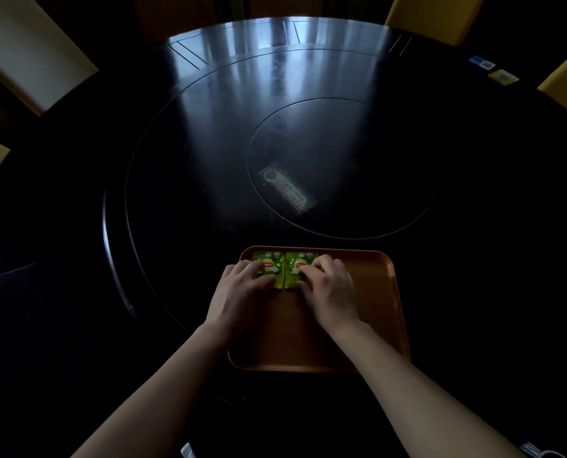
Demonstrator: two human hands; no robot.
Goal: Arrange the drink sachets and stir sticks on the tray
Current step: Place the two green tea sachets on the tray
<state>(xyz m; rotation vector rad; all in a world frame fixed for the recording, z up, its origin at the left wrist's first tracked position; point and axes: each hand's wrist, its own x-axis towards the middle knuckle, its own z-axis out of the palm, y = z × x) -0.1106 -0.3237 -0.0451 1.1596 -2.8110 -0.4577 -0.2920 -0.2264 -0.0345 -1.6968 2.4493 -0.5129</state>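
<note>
sachets [285, 269] under fingers [259, 271], on tray [374, 292]

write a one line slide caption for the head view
Both hands, left hand and right hand, press two green sachets side by side into the orange tray's far left corner.

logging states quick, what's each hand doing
Left hand: open, fingers pressing the left green sachet.
Right hand: open, fingers pressing the right green sachet.
</note>
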